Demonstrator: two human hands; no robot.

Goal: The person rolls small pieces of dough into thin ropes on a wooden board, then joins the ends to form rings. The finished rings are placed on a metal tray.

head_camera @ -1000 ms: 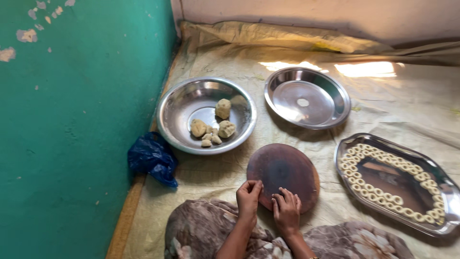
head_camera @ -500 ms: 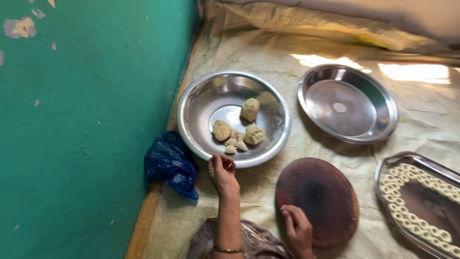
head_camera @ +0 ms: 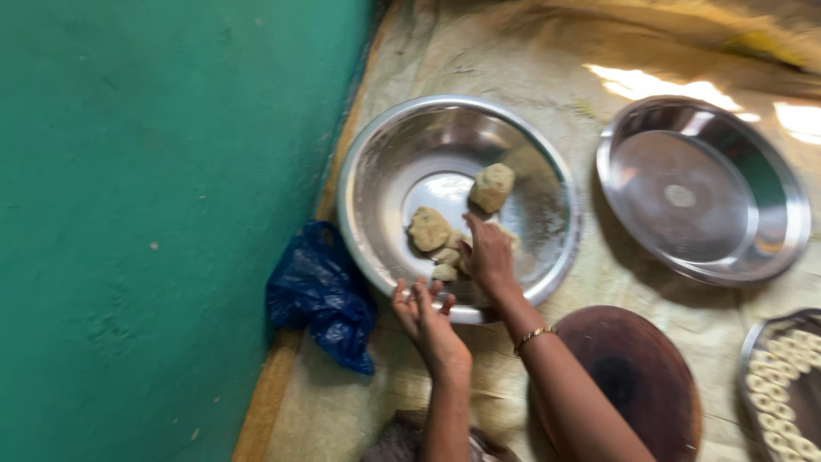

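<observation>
A wide steel bowl (head_camera: 363,167) sits on the floor cloth and holds several pale dough lumps, one large lump (head_camera: 493,186) at the back and another (head_camera: 428,228) to the left. My right hand (head_camera: 487,257), with a bangle on its wrist, reaches into the bowl, its fingers curled over a dough lump near the small pieces (head_camera: 445,272). My left hand (head_camera: 426,315) rests at the bowl's near rim with its fingers apart.
An empty steel plate (head_camera: 770,171) lies right of the bowl. A round dark wooden board (head_camera: 650,385) sits in front of it, with a steel tray of pale dough rings (head_camera: 782,402) at the right edge. A crumpled blue plastic bag (head_camera: 321,295) lies against the green wall (head_camera: 154,214).
Both hands left the wooden board. The left hand went to the bowl's rim first, then the right hand reached into the bowl onto the dough. The camera moved closer and leftward.
</observation>
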